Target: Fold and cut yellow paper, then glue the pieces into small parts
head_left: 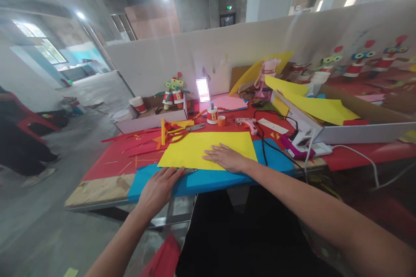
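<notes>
A sheet of yellow paper (191, 149) lies on blue sheets (208, 181) at the near edge of the table. My right hand (225, 158) rests flat on the yellow sheet, its fingers spread. At the sheet's lower left edge is my left hand (162, 186), fingers stretched out over the blue. A thin greyish object (192, 170) shows beside its fingertips; its kind is unclear. Scissors with orange handles (177, 136) lie just beyond the yellow sheet, among orange paper strips (163, 132). A white glue bottle (212, 114) stands behind the sheet, next to an orange cap (221, 120).
A pink glue gun (248, 124) and a purple and white device (296, 145) with cables lie to the right. White boxes (367, 134) hold papers and paper figures. A pink bottle (268, 75) stands at the back. A person (22, 138) is at far left.
</notes>
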Tool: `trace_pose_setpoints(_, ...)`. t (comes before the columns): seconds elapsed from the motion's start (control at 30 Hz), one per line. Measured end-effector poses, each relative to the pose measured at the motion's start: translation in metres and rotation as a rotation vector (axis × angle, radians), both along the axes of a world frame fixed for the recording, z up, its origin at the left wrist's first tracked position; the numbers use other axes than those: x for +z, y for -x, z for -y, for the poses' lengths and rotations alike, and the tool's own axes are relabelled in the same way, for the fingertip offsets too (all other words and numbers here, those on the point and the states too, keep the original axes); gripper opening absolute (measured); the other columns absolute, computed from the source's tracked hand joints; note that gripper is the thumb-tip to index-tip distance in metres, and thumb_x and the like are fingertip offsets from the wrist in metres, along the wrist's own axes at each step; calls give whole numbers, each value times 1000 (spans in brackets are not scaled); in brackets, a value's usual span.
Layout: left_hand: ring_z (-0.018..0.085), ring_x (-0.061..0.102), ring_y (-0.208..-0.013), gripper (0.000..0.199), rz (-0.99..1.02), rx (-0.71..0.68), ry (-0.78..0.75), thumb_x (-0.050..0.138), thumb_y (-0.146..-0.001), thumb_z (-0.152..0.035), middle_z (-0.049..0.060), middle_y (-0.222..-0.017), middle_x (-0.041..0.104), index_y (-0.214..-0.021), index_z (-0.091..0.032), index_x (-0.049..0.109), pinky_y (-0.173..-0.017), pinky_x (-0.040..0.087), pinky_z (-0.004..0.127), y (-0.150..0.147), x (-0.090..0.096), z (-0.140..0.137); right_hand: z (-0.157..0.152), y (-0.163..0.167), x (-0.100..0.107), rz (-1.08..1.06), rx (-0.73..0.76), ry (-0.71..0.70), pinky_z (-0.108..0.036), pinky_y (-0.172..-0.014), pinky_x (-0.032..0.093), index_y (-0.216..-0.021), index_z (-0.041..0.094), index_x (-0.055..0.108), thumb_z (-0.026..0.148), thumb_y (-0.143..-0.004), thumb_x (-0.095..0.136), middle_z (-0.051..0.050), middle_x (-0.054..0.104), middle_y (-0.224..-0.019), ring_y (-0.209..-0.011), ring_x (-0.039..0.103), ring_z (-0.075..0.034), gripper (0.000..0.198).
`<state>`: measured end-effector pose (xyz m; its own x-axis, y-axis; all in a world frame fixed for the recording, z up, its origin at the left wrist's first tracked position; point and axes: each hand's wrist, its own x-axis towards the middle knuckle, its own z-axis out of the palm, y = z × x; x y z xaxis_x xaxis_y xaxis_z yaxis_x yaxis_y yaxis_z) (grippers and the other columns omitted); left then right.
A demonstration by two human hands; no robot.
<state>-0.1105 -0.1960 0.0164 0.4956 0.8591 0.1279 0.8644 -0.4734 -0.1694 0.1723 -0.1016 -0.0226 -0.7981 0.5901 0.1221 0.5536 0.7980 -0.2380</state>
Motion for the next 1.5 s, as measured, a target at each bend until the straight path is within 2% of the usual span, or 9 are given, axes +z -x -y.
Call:
trace_pose_setpoints(0.37, 22, 56, -94, 59, 3, -18, 53, 41, -78, -2, 7, -109, 63, -132, -25, 50, -84, 47, 36, -9, 2, 14, 1, 0, 3, 15, -1, 0, -50, -113, 18, -141, 30, 40, 15, -94, 33, 0, 36, -150, -141, 26, -26, 49)
trace_pose_setpoints(0.63, 22, 58, -96, 54, 29, 57, 0, 41, -81, -4, 8, -109, 63, -130, -24, 53, -87, 48, 35, 16, -1, 18, -3, -1, -5, -12, 17, 2, -50, -114, 17, -141, 31, 39, 17, -95, 32, 1, 35, -150, -141, 25, -25, 48)
trace_pose_setpoints(0.87, 22, 59, -96, 45, 48, 101, -37, 37, -89, -13, 10, -111, 63, -131, -21, 52, -83, 48, 35, 38, 6, 16, -4, 2, -7, -78, -39, 68, -46, -115, 18, -142, 27, 38, 29, -99, 27, -2, 37, -149, -139, 30, -21, 44)
trace_pose_setpoints(1.07, 21, 59, -94, 48, 24, 71, 37, 40, -86, -11, 8, -106, 64, -129, -27, 55, -81, 48, 33, 26, 10, 18, -2, 2, -3, -110, -68, 110, -47, -115, 17, -142, 25, 37, 32, -99, 26, -5, 38, -149, -139, 30, -20, 45)
trace_pose_setpoints(1.2, 23, 59, -93, 48, -14, 96, 33, 39, -86, -9, 9, -106, 63, -129, -25, 54, -80, 48, 35, 21, 10, 16, -2, 2, -4, -114, -75, 109, -47, -115, 17, -143, 25, 36, 33, -99, 26, -5, 38, -149, -139, 30, -20, 45)
trace_pose_setpoints(1.5, 22, 61, -89, 49, -37, 146, 7, 43, -83, -9, 7, -103, 64, -127, -26, 57, -76, 47, 33, 39, 18, 20, -2, 2, -5, -104, -63, 68, -48, -113, 20, -138, 27, 44, 31, -100, 26, -7, 41, -147, -137, 33, -21, 43)
